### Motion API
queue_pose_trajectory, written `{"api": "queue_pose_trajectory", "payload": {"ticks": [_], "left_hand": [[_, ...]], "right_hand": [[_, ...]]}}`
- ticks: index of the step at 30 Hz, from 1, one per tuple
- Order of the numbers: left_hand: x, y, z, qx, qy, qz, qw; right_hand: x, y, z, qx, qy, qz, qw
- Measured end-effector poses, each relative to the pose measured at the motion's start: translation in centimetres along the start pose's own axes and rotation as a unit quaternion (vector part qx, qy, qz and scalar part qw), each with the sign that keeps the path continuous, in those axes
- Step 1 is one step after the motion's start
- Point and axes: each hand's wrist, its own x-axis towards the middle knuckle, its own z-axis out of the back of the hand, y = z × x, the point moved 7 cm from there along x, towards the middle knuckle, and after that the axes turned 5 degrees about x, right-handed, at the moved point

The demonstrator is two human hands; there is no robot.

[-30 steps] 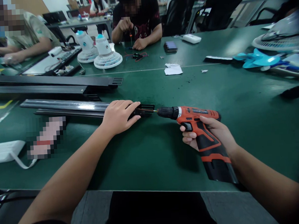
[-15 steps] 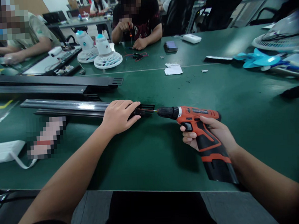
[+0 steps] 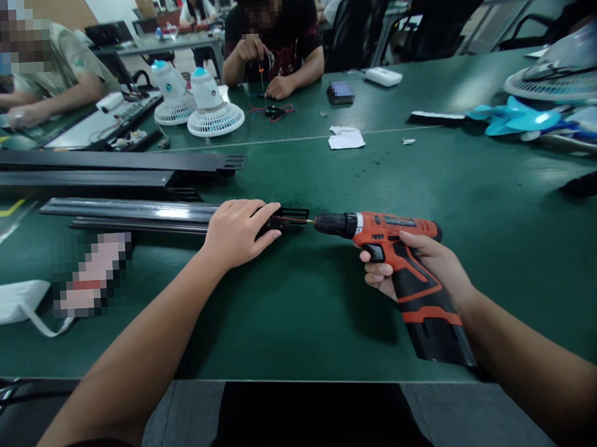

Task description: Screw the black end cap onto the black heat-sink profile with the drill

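Note:
My right hand (image 3: pixel 415 264) grips an orange and black cordless drill (image 3: pixel 399 228) by its handle, with the forefinger at the trigger. The drill points left, and its thin bit meets the slotted end of a long black profile (image 3: pixel 142 210) lying on the green table. My left hand (image 3: pixel 241 230) is wrapped over that profile near the same end, thumb on the near side and fingers over the top. The palm hides part of the profile. How deep the bit sits in the end I cannot tell.
More black profiles (image 3: pixel 95 164) lie behind at the left. A blurred-out phone-like object (image 3: pixel 96 274) and a white box-like item (image 3: pixel 12 302) with a strap are nearer. Two white fans (image 3: pixel 215 118), paper (image 3: pixel 347 138) and blue fan blades (image 3: pixel 518 117) stand or lie farther back. Co-workers sit opposite.
Both my hands, the drill and the profile keep their places. Opposite, a co-worker's hand with a screwdriver shifts very slightly.

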Motion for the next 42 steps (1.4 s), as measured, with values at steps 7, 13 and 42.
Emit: {"api": "queue_pose_trajectory", "payload": {"ticks": [7,13,42], "left_hand": [[0.04,0.01,0.02,-0.005,0.002,0.002,1.000],[0.02,-0.01,0.05,-0.003,-0.003,-0.001,1.000],[0.03,0.00,0.03,-0.009,-0.001,0.002,1.000]], "right_hand": [[-0.07,-0.04,0.04,0.001,-0.001,-0.003,1.000],[0.00,-0.02,0.10,0.001,-0.008,-0.002,1.000],[-0.10,0.00,0.05,0.002,-0.018,-0.003,1.000]]}}
